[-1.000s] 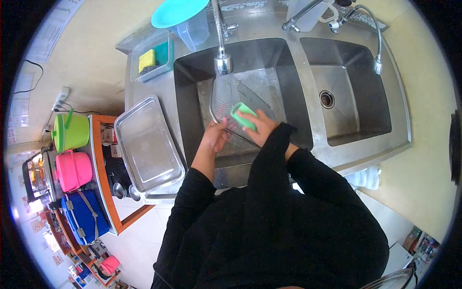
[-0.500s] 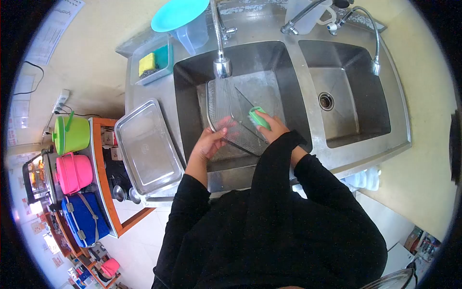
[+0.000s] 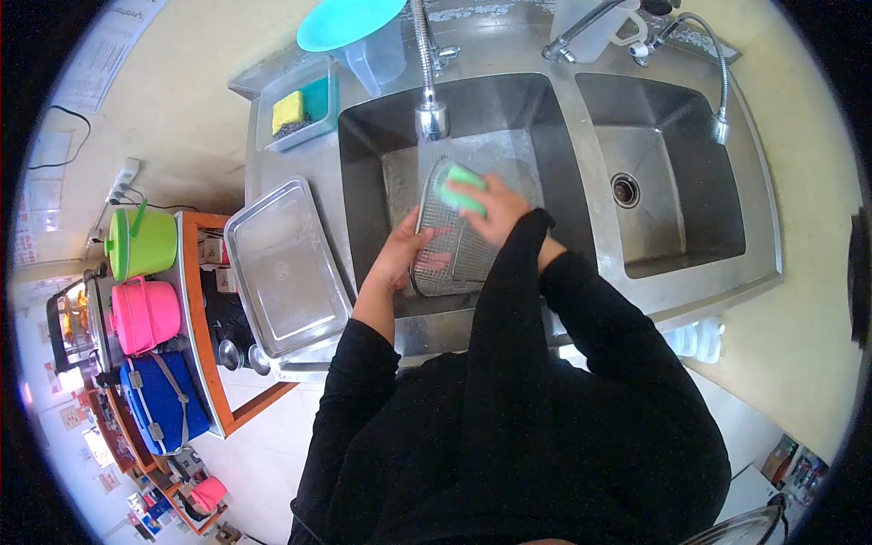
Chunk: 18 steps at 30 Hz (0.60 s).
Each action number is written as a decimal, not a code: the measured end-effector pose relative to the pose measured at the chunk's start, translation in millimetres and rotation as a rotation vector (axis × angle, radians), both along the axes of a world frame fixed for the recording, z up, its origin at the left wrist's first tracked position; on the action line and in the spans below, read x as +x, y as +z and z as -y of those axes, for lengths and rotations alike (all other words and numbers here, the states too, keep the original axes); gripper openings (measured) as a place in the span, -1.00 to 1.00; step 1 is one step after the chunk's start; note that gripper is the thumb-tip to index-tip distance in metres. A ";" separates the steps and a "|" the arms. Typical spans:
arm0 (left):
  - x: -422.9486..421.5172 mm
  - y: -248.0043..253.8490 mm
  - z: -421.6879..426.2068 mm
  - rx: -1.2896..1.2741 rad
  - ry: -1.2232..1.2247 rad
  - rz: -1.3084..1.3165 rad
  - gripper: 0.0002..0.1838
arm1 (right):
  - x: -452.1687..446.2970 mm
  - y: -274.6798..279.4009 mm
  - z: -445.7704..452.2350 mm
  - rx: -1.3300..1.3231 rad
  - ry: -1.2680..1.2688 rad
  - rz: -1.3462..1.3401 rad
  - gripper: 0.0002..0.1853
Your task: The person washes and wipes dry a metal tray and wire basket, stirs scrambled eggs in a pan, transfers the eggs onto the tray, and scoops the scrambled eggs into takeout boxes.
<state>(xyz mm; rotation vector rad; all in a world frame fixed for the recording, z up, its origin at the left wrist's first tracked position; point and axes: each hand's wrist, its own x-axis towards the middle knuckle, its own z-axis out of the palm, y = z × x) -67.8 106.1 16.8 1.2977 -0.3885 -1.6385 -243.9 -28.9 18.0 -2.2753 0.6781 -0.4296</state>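
Observation:
A wire mesh basket (image 3: 442,277) is tilted inside the left sink basin (image 3: 556,163), under the spray faucet (image 3: 431,120). My left hand (image 3: 400,256) grips its left edge, with fingers showing through the mesh. In my right hand (image 3: 498,209) is a green sponge (image 3: 460,185), pressed at the upper part of the basket and blurred by motion. Water seems to fall from the faucet onto the basket's upper end. A black sleeve hides part of the basket's lower right side.
A metal tray (image 3: 283,272) rests on the counter left of the basin. Behind it stands a plastic container (image 3: 324,115) with a yellow sponge (image 3: 288,111). A turquoise bowl (image 3: 350,20) sits on a clear pitcher (image 3: 374,62). The second basin (image 3: 677,200) is to the right.
My right hand and the sponge have moved up and left along the basket. The basket has turned more upright, and my left hand has shifted slightly up its edge.

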 end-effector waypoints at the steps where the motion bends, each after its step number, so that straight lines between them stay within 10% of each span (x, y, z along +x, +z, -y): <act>1: -0.8 0.0 -0.3 -0.018 -0.008 -0.006 -0.48 | 5.4 -1.6 14.4 0.034 -0.116 0.016 -0.45; 8: 3.4 -22.6 -2.4 -0.054 0.067 -0.051 -0.49 | -11.5 -3.0 -24.4 0.022 0.251 -0.085 -0.47; 18: -13.4 -20.4 4.0 -0.058 0.149 0.003 -0.54 | -0.9 0.5 -21.2 0.116 -0.141 -0.017 -0.51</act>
